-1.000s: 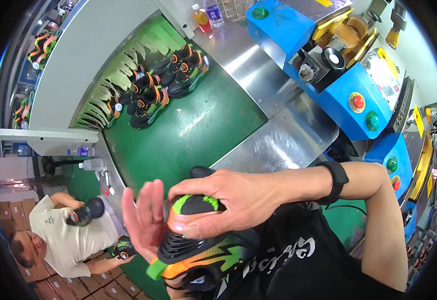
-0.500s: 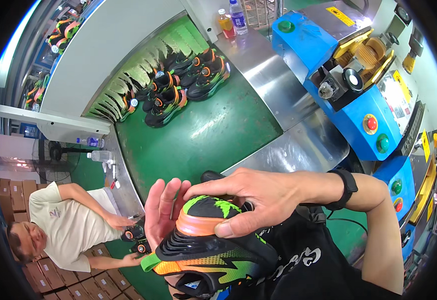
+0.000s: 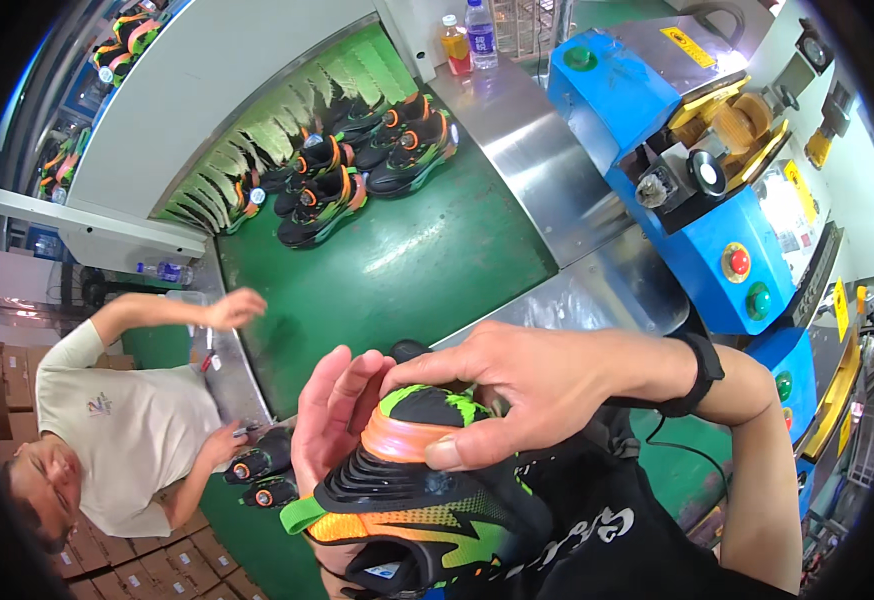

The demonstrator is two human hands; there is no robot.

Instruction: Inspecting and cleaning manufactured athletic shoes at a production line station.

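Right hand [image 3: 517,385] grips the heel of a black, orange and green sneaker [image 3: 417,500]; left hand [image 3: 332,420] lies flat, fingers open, against its side; green conveyor belt [image 3: 407,260] beyond

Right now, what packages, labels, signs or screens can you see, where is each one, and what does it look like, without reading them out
Cardboard boxes: brown stacks at far left, behind the co-worker.
Two bottles: upright at the top of the steel counter, one orange, one clear with a blue label.
Yellow label: rectangular, on top of the blue machine.
Yellow label: narrow strip beside the machine's pale panel.
Screens: none visible.
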